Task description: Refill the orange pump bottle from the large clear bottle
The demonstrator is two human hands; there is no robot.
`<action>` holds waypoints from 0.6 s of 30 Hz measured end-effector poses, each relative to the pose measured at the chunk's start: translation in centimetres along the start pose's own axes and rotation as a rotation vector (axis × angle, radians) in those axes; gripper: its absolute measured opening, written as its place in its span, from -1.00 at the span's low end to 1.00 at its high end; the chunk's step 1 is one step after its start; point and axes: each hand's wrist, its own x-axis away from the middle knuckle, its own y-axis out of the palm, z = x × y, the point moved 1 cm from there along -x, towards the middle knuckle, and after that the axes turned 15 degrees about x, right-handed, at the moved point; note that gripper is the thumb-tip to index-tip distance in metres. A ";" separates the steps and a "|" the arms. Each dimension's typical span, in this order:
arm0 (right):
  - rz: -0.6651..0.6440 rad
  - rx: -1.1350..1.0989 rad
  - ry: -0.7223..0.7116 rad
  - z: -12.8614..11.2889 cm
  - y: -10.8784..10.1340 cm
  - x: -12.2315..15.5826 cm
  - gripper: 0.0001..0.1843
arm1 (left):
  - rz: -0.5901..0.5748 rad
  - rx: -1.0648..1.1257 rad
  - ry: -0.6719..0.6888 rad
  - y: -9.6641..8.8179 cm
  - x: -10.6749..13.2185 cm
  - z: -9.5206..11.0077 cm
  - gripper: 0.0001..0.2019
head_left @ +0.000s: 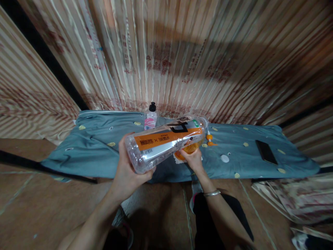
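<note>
Here's the pleated curtain (pixel 166 69) filling 12 o'clock, its reddish print too blurred to read as writing, and below it the cloth-covered worktop (pixel 91 149) running from 9 to 3. Front and centre, the big clear bottle (pixel 166 140) lies slantwise in the air, long axis from roughly 8 to 2, and that's the line to watch: base toward the wearer, neck leading away past the amber bottle (pixel 191 149). The left hand (pixel 131 173) has it, gripping the base at 8 o'clock; the right hand (pixel 194 160), nearer the neck end, sits at about 5 o'clock from it, closed around the amber bottle, fingers partly hidden. Whether the two bottles touch, I can't tell; the big one covers too much. On to its label: an orange band, bold black marking, a green patch, and a clear "×" between groups of characters turned upside down, too soft to read surely. No writing shows on the amber bottle. Out at 11, a small black-capped bottle (pixel 151 118) stands upright, pink on its label, no legible words. At 3, a dark phone (pixel 266 152), no brand visible. Smaller again, an orange-headed pump (pixel 209 138) just off the big bottle's neck, around 2; and smallest, a white disc (pixel 224 158) on the cloth near 3, plain-faced.
</note>
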 end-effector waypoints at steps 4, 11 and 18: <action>-0.017 -0.006 -0.002 -0.1 0.0 0.0 -0.35 | 0.023 0.005 -0.034 0.3 0.0 0.4 -0.18; -0.009 0.010 0.016 0.0 0.0 0.0 -0.33 | 0.025 0.028 -0.004 0.4 0.0 0.5 -0.19; -0.022 0.011 0.029 0.1 0.0 0.0 -0.35 | 0.014 0.008 -0.035 0.3 0.0 0.5 -0.17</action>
